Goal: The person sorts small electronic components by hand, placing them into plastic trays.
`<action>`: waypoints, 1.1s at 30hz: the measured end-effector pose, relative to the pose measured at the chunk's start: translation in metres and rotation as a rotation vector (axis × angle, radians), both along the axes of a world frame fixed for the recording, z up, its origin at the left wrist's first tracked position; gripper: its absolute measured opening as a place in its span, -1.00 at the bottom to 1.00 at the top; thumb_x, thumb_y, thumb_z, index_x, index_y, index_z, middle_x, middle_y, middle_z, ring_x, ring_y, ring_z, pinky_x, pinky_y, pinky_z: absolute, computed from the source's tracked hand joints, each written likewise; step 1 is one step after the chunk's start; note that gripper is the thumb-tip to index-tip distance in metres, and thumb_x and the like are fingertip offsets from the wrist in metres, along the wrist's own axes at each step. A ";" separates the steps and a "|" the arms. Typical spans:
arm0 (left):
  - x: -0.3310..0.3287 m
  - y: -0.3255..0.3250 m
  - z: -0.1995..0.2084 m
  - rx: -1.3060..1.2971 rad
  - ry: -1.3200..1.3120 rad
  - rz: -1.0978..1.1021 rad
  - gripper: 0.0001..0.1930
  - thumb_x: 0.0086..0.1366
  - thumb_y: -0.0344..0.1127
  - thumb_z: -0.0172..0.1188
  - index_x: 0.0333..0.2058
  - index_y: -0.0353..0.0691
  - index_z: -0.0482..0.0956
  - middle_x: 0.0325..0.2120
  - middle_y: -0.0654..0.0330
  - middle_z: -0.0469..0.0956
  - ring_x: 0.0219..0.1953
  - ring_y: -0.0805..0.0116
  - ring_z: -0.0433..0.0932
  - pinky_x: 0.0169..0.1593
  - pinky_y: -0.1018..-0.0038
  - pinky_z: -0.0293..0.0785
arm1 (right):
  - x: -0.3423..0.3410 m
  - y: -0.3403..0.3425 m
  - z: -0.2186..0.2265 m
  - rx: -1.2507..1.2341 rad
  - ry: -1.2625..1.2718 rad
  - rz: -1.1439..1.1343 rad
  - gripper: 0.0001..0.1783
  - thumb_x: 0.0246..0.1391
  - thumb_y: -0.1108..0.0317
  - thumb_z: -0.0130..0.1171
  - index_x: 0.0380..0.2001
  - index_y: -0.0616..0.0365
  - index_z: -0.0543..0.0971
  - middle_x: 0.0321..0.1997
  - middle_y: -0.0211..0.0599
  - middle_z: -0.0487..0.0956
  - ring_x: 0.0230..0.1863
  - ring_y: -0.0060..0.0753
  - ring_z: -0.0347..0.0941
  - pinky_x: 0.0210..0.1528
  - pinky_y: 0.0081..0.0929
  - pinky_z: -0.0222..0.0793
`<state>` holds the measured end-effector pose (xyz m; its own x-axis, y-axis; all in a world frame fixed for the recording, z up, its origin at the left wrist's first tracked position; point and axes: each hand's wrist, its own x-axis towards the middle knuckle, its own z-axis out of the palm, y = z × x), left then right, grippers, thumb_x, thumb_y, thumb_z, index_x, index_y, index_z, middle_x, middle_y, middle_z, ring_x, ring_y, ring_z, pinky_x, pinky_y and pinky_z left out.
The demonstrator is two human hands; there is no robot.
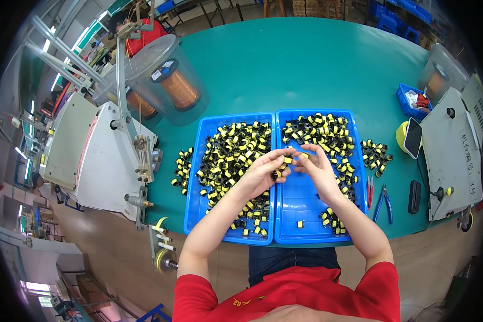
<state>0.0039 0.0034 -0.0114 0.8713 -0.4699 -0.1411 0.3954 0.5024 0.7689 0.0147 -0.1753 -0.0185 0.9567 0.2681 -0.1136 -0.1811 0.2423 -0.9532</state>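
Note:
Both my hands meet above two blue trays filled with small black coil bobbins wrapped in yellow tape. My left hand [262, 173] is closed on bobbins [288, 159], with another low by its fingers. Its fingertips almost touch those of my right hand [322, 173], which pinches a single yellow-taped bobbin [305, 155]. Under my left forearm lies the left tray [194, 214], heaped with bobbins. The right tray [294, 201] has bobbins along its back and right side, and one lone bobbin [300, 224] near its front.
Loose bobbins lie on the green table [306, 64] outside both trays. To the right are pliers [383, 204], red-handled snips [370, 192], a phone [412, 138] and a small blue basket [413, 102]. Winding machines [107, 155] and a copper wire spool [178, 86] flank the table.

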 end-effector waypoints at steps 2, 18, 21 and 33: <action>0.000 0.001 0.002 0.001 0.025 -0.011 -0.59 0.33 -0.23 -0.05 0.10 -0.28 0.28 -0.26 0.19 0.40 -0.40 0.47 0.33 -0.41 0.59 0.22 | 0.001 -0.002 0.002 -0.034 0.017 0.031 -0.66 0.20 0.24 -0.02 -0.02 0.17 0.30 -0.27 -0.29 0.49 -0.33 -0.54 0.43 -0.25 -0.61 0.33; -0.002 -0.003 -0.008 0.256 -0.086 0.051 -0.83 0.24 -0.27 0.13 -0.37 -0.15 0.32 -0.38 0.29 0.37 -0.44 0.58 0.29 -0.44 0.57 0.22 | -0.005 -0.003 0.012 -0.041 0.049 0.188 -0.53 0.31 0.00 -0.37 0.02 0.07 0.34 -0.66 -0.35 0.47 -0.68 -0.67 0.29 -0.60 -0.75 0.10; -0.003 -0.008 -0.013 0.453 -0.336 0.113 -0.77 0.12 -0.41 0.25 -0.34 -0.13 0.33 -0.29 0.28 0.41 -0.39 0.64 0.33 -0.43 0.64 0.27 | -0.007 -0.001 0.012 -0.031 0.065 0.173 -0.51 0.31 0.00 -0.38 0.09 0.07 0.29 -0.67 -0.33 0.47 -0.70 -0.64 0.31 -0.62 -0.74 0.11; 0.005 0.018 0.013 0.219 -0.050 -0.046 -0.71 0.23 -0.25 -0.02 -0.17 -0.33 0.44 -0.50 0.13 0.47 -0.57 0.48 0.39 -0.59 0.67 0.20 | 0.005 -0.007 -0.002 -0.313 -0.154 0.042 -0.54 0.25 0.11 -0.20 0.15 0.04 0.21 -0.52 -0.25 0.50 -0.54 -0.50 0.40 -0.47 -0.58 0.28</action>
